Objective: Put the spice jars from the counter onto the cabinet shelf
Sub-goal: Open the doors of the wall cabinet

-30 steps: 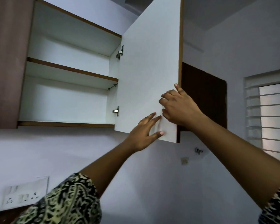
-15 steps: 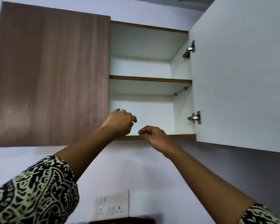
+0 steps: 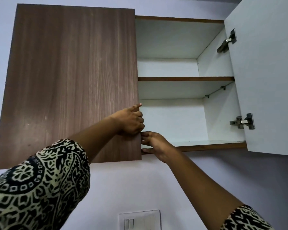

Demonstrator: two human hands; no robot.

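A wall cabinet hangs overhead. Its right door [image 3: 266, 77] stands swung wide, showing a bare upper shelf [image 3: 184, 78] and a bare bottom shelf [image 3: 211, 144]. The brown left door [image 3: 70, 83] lies closed or nearly so. My left hand [image 3: 131, 121] curls round that door's right edge near the lower corner, index finger pointing up. My right hand [image 3: 154, 143] grips the same edge just below, fingers hooked behind it. No spice jars or counter are in view.
Two metal hinges [image 3: 242, 122] sit on the inside of the open right door. A white wall switch plate [image 3: 140, 219] is on the pale wall below the cabinet. Patterned sleeves cover both my arms.
Both hands left the right door, which now stands fully open, and moved left to the edge of the brown left door. My view swung left and closer.
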